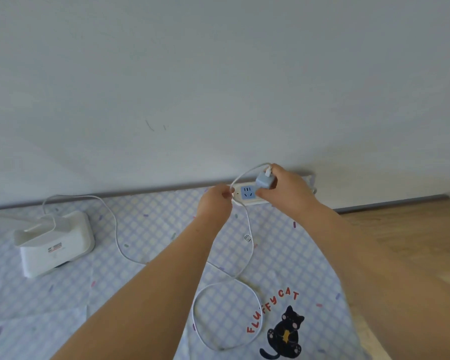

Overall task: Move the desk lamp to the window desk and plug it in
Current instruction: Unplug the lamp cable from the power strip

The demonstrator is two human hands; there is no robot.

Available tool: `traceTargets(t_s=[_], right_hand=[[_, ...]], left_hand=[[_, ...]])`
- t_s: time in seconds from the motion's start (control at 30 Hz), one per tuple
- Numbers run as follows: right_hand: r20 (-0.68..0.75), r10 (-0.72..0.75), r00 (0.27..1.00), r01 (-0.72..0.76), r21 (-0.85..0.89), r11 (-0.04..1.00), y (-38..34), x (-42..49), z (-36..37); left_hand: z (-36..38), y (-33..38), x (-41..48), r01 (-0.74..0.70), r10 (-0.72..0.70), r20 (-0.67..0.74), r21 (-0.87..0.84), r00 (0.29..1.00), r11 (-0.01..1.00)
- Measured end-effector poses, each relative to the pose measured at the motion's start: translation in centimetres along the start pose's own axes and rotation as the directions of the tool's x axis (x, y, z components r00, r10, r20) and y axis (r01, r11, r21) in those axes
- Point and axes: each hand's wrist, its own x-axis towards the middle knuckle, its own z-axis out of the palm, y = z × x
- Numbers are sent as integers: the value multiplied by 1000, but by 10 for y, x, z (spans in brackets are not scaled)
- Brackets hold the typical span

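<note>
The white desk lamp's base (55,241) stands at the left on the checked cloth. Its white cable (117,237) loops across the cloth and coils near the front. My right hand (289,190) is shut on the light-blue plug adapter (264,181), held just above the white power strip (247,196) by the wall. The strip's blue socket shows right beside the adapter. My left hand (216,203) pinches the cable at the strip's left end.
A blue-and-white checked tablecloth (153,224) with a black cat print (283,333) covers the desk. The white wall (218,87) rises directly behind the strip. Bare wood of the desk (400,235) shows at the right.
</note>
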Motion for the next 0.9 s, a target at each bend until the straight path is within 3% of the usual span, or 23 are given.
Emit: traceTargets(t_s=[0.2, 0.5, 0.77, 0.9], right_hand=[[18, -5, 1000, 6, -24, 1000, -13, -22, -14], [-23, 38, 999, -34, 155, 987, -33, -61, -38], [32, 67, 997, -71, 137, 988, -44, -86, -46], [71, 48, 996, -63, 243, 968, -43, -91, -39]], left_hand=[[-7, 10, -31, 11, -5, 74, -80, 997, 997], [-26, 14, -69, 50, -3, 134, -349, 991, 936], [-48, 20, -96, 2, 19, 36, -506, 999, 862], [-57, 30, -106, -11, 19, 9, -523, 1000, 852]])
